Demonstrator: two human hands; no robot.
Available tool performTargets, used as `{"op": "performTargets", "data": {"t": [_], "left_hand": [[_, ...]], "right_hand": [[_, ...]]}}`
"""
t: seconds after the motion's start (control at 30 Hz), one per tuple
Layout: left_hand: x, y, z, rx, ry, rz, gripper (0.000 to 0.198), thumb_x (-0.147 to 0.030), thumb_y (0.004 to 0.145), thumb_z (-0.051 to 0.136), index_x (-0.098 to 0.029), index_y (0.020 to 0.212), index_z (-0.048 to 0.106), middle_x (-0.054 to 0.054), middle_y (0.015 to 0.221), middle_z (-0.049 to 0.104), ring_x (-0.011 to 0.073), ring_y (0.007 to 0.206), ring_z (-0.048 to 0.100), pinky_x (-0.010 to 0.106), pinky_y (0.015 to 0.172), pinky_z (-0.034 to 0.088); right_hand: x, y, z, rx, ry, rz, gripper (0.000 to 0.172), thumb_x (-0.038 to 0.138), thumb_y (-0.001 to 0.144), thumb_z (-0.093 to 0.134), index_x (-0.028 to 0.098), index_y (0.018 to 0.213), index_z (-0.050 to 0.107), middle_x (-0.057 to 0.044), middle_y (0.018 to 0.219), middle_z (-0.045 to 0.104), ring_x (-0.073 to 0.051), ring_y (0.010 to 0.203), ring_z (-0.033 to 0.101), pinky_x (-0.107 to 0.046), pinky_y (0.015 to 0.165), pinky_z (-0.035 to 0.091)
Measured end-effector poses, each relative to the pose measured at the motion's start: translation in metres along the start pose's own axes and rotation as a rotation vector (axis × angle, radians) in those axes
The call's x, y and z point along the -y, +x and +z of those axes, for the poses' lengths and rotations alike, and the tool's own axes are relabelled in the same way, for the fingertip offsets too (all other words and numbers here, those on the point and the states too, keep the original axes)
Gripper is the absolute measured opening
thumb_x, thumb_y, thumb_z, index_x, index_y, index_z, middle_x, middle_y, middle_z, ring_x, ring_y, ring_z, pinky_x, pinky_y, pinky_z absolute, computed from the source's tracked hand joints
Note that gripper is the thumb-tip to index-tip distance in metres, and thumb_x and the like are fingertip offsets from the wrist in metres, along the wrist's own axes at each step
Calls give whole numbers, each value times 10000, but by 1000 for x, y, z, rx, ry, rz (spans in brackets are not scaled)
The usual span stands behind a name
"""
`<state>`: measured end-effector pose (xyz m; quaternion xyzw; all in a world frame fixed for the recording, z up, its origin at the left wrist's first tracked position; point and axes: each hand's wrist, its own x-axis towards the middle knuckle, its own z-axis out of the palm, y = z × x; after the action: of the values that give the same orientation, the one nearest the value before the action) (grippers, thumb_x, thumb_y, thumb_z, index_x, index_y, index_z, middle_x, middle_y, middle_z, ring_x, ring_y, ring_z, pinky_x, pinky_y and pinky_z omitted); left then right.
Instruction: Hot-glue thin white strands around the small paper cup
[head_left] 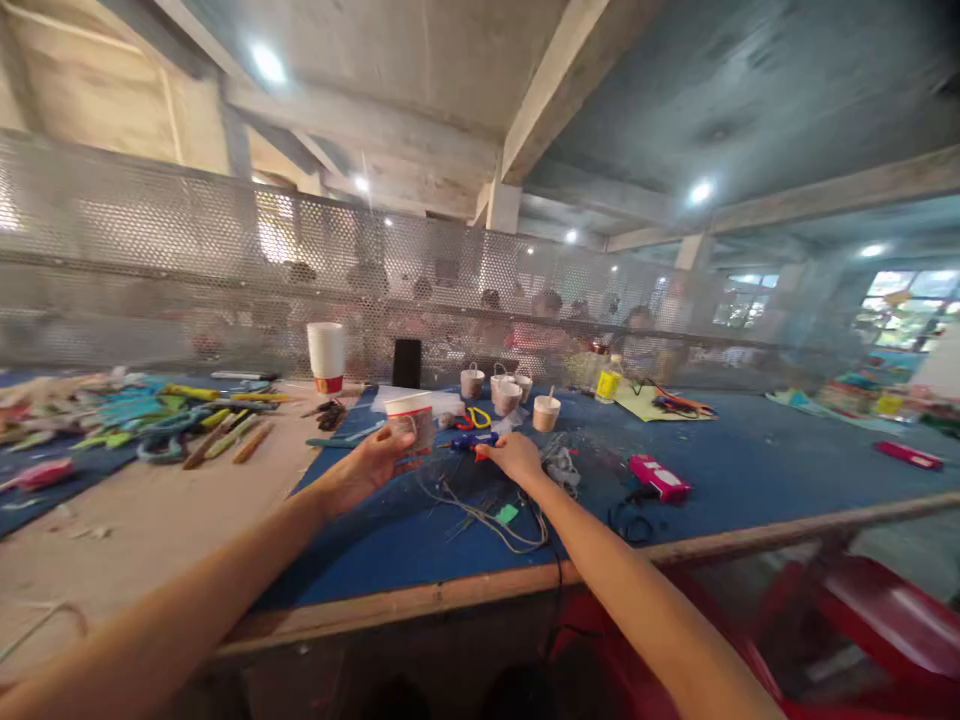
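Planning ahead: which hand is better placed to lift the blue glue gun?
Right, probably: the right hand rests on the blue glue gun; the left hand holds a red-rimmed white paper cup.

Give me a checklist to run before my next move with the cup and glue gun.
1. Left hand grip on paper cup: ok, fingers wrapped round it, held above the blue mat.
2. Right hand on blue glue gun: touching it; closed grip cannot tell.
3. Nozzle direction: cannot tell, blurred.
4. Loose wires: not ok, tangled on the mat beside the right wrist.
5. Small cups: ok, standing apart behind both hands.
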<state>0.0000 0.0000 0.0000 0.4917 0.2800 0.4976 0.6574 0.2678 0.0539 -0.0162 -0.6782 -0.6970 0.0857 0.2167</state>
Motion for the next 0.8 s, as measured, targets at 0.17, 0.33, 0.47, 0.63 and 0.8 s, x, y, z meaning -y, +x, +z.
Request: {"op": "performTargets", "data": {"t": [0.17,0.33,0.47,0.63,0.8], "left_hand": [[3,6,-2,-10,11,35,367,-250,794,772,-214,1156,724,78,1181,745,233,1015,694,327,860,536],[4,7,-2,-36,89,98,455,-299,793,777,-213,1232,693,116,1306,694,277,1179,640,387,993,477],[4,6,-2,-51,110,146,466,-298,795,777,-198,1240,681,136,1311,687,298,1206,627,416,1035,449],[6,9,-6,-50,60,153,420,-271,827,747,-182,1231,675,144,1291,693,283,1186,636,403,1016,462],[7,9,-8,-27,32,86,484,-252,854,711,-207,1329,627,138,1363,653,254,1125,663,357,933,497]], "right_hand": [[-1,-6,4,-145,19,-57,297,490,839,695,198,878,658,-79,933,724,-252,967,675,-300,765,432],[34,-14,4,-48,540,-280,177,359,876,670,195,931,629,-53,951,723,-204,940,687,-322,873,486],[78,-31,5,429,1084,-264,202,341,827,725,180,914,638,-41,877,735,-195,876,715,-329,874,527],[95,-36,6,441,1047,-271,219,356,804,757,177,820,631,4,601,659,-173,632,664,-303,715,531],[78,-17,6,78,842,-459,233,384,882,644,186,760,632,28,558,606,-140,549,593,-259,626,470]]}}
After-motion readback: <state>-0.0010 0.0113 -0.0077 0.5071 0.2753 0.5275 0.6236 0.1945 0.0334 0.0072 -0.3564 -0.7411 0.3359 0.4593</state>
